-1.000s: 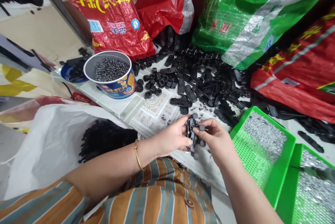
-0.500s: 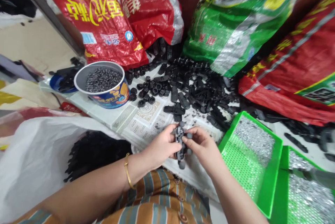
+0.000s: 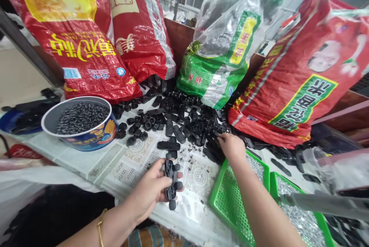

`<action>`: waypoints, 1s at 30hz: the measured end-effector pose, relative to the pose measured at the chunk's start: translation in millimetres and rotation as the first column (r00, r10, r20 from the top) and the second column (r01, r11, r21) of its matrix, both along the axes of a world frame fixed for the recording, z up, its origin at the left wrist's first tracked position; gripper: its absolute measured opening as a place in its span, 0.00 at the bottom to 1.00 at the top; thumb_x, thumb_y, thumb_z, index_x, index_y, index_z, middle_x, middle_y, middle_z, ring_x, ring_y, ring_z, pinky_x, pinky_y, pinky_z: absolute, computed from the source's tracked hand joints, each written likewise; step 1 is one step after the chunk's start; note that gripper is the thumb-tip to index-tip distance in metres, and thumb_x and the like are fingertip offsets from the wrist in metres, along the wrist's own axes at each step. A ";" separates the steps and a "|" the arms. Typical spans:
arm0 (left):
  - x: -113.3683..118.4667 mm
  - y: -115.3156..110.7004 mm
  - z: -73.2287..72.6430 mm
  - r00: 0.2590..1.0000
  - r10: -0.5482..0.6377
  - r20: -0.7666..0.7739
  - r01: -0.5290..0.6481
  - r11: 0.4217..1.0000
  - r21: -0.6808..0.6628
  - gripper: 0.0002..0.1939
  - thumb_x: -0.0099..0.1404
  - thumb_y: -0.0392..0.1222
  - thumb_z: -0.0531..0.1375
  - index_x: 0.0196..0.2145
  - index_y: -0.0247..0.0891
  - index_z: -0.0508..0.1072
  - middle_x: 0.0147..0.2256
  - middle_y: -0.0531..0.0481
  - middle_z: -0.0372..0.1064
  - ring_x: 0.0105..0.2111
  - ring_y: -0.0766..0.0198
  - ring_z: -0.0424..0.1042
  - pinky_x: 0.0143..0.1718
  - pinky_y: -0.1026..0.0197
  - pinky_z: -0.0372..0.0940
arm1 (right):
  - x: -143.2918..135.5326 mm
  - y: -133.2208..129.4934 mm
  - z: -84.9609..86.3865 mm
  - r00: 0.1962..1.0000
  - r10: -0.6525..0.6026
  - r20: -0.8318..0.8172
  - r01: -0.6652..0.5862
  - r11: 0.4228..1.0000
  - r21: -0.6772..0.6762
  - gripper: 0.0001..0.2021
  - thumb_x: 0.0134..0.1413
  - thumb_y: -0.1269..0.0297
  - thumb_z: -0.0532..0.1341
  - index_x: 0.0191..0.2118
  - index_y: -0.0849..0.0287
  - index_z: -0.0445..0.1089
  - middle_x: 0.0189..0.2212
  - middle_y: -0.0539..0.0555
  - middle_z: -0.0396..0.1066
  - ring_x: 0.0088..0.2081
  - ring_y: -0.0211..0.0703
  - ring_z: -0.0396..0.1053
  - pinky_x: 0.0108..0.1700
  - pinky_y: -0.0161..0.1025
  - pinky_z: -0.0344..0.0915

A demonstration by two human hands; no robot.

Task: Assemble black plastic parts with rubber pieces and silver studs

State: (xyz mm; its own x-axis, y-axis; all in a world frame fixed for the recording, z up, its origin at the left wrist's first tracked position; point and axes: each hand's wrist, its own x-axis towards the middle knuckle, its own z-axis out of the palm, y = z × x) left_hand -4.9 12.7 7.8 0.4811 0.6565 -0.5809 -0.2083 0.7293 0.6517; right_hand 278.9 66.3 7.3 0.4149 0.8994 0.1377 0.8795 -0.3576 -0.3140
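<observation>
My left hand (image 3: pixel 148 186) is closed around a long black plastic piece with round knobs (image 3: pixel 170 179) at its ends and along its side, held upright over the table with the thumb across its middle. My right hand (image 3: pixel 233 149) is stretched to the right edge of the heap of black plastic parts (image 3: pixel 188 118). Its fingertips are pressed together among the parts there; what they grip is too small to make out. A flat black part (image 3: pixel 168 144) lies just beyond the piece in my left hand.
A round tub (image 3: pixel 100 135) of small dark bits stands at left. Two green perforated trays of shiny metal bits, the nearer one (image 3: pixel 218 185) under my right forearm, sit at right. Behind stand red sacks (image 3: pixel 95 60) and a green sack (image 3: pixel 194 79). A grey tool (image 3: pixel 325 201) juts in from the right.
My right hand has let go of the knobbed piece and moved forward and right to the heap. My left hand still holds the piece. The view has tilted up.
</observation>
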 end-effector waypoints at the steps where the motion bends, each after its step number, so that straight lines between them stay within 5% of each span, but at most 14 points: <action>1: -0.6 1.4 0.4 1.000 0.009 -0.004 -0.009 1.000 0.000 0.26 0.54 0.34 0.56 0.51 0.40 0.56 0.42 0.42 0.69 0.35 0.56 0.73 0.27 0.62 0.64 | -1.2 -3.5 0.7 1.000 -0.007 -0.015 0.007 1.000 0.015 0.05 0.45 0.66 0.58 0.28 0.58 0.72 0.32 0.59 0.72 0.37 0.51 0.68 0.40 0.45 0.59; 7: 7.8 9.3 4.8 0.997 0.055 0.055 -0.056 0.998 0.027 0.24 0.55 0.33 0.57 0.50 0.39 0.58 0.47 0.40 0.65 0.36 0.57 0.73 0.27 0.62 0.65 | -29.2 -41.6 13.4 0.949 -0.059 -0.310 0.071 0.997 0.028 0.13 0.51 0.55 0.53 0.32 0.58 0.68 0.25 0.55 0.71 0.26 0.44 0.69 0.29 0.40 0.62; 9: 14.7 10.8 6.0 0.992 0.071 0.106 -0.077 0.996 0.052 0.25 0.54 0.33 0.58 0.49 0.40 0.58 0.48 0.41 0.64 0.37 0.57 0.72 0.28 0.61 0.66 | -48.9 -56.2 13.0 0.826 -0.049 -0.561 0.062 0.998 0.004 0.16 0.51 0.50 0.53 0.32 0.59 0.67 0.22 0.52 0.70 0.23 0.42 0.68 0.27 0.38 0.64; 11: 20.4 12.1 6.3 0.986 0.076 0.149 -0.090 0.992 0.089 0.24 0.53 0.33 0.57 0.48 0.41 0.58 0.47 0.42 0.64 0.37 0.58 0.71 0.28 0.59 0.67 | -69.8 -70.2 9.9 0.601 -0.062 -0.797 0.066 0.997 -0.028 0.18 0.46 0.48 0.58 0.33 0.59 0.68 0.21 0.50 0.69 0.22 0.40 0.67 0.27 0.38 0.64; 13: 23.2 12.8 5.1 0.987 0.069 0.144 -0.088 0.988 0.126 0.24 0.53 0.32 0.57 0.49 0.41 0.58 0.45 0.43 0.65 0.35 0.60 0.71 0.28 0.60 0.67 | -87.4 -81.6 6.7 0.450 -0.068 -0.891 0.022 0.998 -0.066 0.17 0.42 0.49 0.62 0.33 0.59 0.68 0.21 0.50 0.69 0.23 0.40 0.67 0.29 0.38 0.64; 16: 22.3 11.7 1.1 0.996 0.051 0.074 -0.064 0.979 0.196 0.26 0.53 0.32 0.56 0.50 0.42 0.58 0.41 0.46 0.67 0.34 0.62 0.70 0.28 0.61 0.67 | -102.9 -88.9 6.9 0.625 0.029 -0.780 -0.124 0.990 -0.062 0.13 0.43 0.53 0.62 0.31 0.59 0.70 0.26 0.52 0.71 0.28 0.42 0.68 0.32 0.39 0.63; 19: 19.4 7.8 -2.3 1.000 0.012 0.027 -0.019 0.953 0.302 0.25 0.53 0.29 0.55 0.49 0.40 0.59 0.38 0.47 0.69 0.35 0.63 0.70 0.31 0.63 0.66 | -107.5 -82.4 13.7 0.792 0.180 -0.584 -0.215 0.977 0.010 0.16 0.46 0.57 0.60 0.43 0.55 0.70 0.36 0.53 0.72 0.29 0.40 0.66 0.32 0.39 0.62; 23: 16.4 2.6 -2.1 0.999 -0.033 0.023 0.023 0.944 0.328 0.24 0.53 0.28 0.54 0.49 0.39 0.59 0.35 0.48 0.70 0.32 0.66 0.70 0.28 0.66 0.65 | -103.2 -69.2 23.7 0.717 0.241 -0.654 -0.331 0.943 -0.016 0.14 0.46 0.63 0.60 0.42 0.53 0.71 0.30 0.50 0.71 0.28 0.38 0.66 0.33 0.38 0.63; 27: 15.3 0.8 -0.9 0.996 0.089 0.024 -0.092 0.963 0.252 0.24 0.55 0.30 0.54 0.50 0.41 0.57 0.40 0.46 0.69 0.34 0.62 0.71 0.24 0.66 0.66 | -94.5 -78.2 29.3 0.511 0.009 -0.860 -0.001 1.000 0.011 0.16 0.39 0.57 0.66 0.37 0.56 0.70 0.23 0.47 0.68 0.23 0.36 0.66 0.28 0.35 0.65; 30: 17.6 2.6 -5.4 0.973 0.221 0.064 -0.229 0.948 0.219 0.27 0.56 0.30 0.54 0.52 0.44 0.55 0.42 0.46 0.68 0.38 0.60 0.71 0.26 0.65 0.67 | -99.0 -93.8 23.6 0.293 -0.075 -0.953 0.272 0.962 0.008 0.24 0.35 0.56 0.69 0.43 0.56 0.69 0.28 0.49 0.71 0.26 0.35 0.69 0.31 0.34 0.67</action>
